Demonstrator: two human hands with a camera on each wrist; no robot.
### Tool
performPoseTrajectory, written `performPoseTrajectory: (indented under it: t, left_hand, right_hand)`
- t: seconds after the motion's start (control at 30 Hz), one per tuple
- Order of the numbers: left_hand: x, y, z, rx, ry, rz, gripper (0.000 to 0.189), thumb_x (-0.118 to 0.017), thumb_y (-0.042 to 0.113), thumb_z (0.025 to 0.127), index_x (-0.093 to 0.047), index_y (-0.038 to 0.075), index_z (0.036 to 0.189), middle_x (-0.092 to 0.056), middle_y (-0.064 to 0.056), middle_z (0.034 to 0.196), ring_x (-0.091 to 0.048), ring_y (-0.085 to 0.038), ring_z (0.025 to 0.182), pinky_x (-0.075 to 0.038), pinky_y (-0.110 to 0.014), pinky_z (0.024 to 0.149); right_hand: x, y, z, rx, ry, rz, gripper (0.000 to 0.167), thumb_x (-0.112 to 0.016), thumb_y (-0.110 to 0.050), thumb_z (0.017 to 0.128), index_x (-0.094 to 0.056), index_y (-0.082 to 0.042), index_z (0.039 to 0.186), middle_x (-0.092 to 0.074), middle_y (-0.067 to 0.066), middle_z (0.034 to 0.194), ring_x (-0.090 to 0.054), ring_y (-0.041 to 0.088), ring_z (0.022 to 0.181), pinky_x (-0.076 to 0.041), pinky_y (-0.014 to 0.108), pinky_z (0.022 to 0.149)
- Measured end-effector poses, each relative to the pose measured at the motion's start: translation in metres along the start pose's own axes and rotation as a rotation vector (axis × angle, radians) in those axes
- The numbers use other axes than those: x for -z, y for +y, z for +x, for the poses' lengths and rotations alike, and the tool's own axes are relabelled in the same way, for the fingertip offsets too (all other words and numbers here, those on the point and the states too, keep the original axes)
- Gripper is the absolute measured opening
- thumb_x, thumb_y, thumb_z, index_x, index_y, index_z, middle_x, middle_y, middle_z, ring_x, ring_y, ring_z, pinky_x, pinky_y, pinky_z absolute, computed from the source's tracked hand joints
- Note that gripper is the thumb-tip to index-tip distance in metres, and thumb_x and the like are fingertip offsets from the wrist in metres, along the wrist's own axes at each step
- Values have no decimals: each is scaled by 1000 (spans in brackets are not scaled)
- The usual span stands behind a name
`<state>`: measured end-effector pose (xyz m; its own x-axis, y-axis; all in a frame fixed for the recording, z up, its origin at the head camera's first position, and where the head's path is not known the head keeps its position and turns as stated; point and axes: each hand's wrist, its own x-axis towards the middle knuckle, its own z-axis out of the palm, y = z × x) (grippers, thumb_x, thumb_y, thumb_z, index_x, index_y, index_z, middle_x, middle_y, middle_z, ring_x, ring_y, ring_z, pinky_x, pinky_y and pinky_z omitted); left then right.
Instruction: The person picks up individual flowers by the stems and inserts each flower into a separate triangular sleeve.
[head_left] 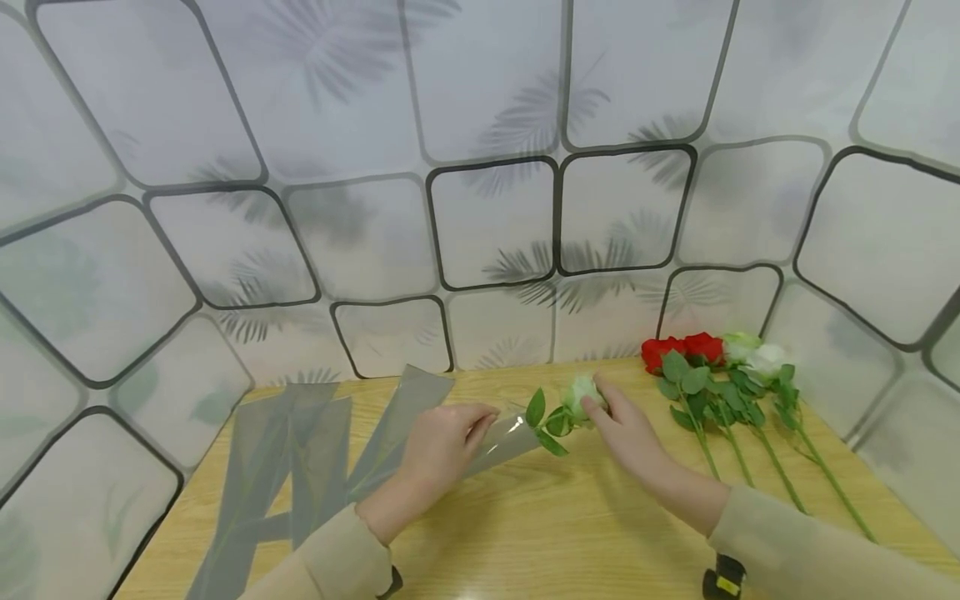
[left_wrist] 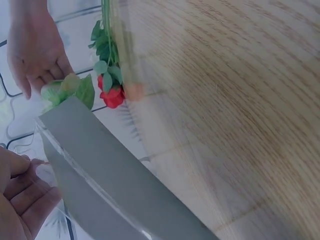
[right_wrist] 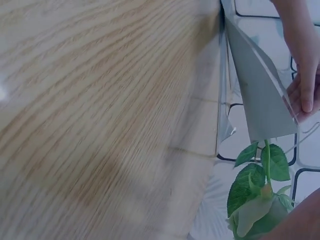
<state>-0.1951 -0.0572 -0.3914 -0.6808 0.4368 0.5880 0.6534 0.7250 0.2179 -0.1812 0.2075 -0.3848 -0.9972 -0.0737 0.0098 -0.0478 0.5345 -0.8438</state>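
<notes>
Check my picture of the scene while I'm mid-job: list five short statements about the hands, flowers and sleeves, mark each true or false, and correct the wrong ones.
1. The right hand holds a pale rose by its bloom. True.
2. The left hand grips a red rose. False: it pinches the edge of a grey sleeve.
3. The pale rose's leaves are all hidden inside the sleeve. False: leaves show outside its end.
4. Red roses lie on the right side of the table. True.
5. The other sleeves lie beside the red roses. False: they lie on the table's left side.
</notes>
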Motion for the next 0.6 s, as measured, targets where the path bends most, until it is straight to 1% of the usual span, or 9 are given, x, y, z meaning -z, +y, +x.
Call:
performPoseTrajectory:
  t: [0.1, 0.23, 0.43, 0.6]
  left_hand:
    - [0, 1, 0, 9, -11, -2, 9, -76, 13, 99, -84, 10, 102, -84, -4, 94, -80, -17, 77, -65, -32, 68]
    - [-1, 1, -1, 8, -19, -2, 9, -76, 13, 99, -83, 10, 101, -84, -5, 92, -79, -16, 76, -65, -31, 67]
    - [-4, 1, -1, -4, -25, -9, 9, -76, 13, 99, -83, 10, 102, -83, -3, 90, -79, -14, 73, -64, -29, 67]
    - [-4, 1, 0, -2, -40, -25, 11, -75, 16, 101, -84, 11, 104, -83, -3, 92, -79, -13, 75, -64, -28, 68]
  right_hand:
    - [-1, -4, -2, 0, -12, 20, 65, -40, -29, 117, -18, 7, 166, -19, 30, 173, -20, 47, 161, -24, 59, 131]
    - [-2, -7, -5, 27, -16, 23, 61, -39, -25, 117, -20, 6, 166, -21, 30, 173, -21, 48, 161, -24, 60, 131]
    - [-5, -13, -11, 107, -18, 12, 54, -42, -13, 115, -27, 11, 162, -29, 33, 168, -30, 50, 157, -32, 61, 127]
    - [-11, -17, -16, 137, -31, 15, 53, -45, -9, 114, -32, 12, 160, -33, 32, 167, -35, 49, 154, -38, 58, 124]
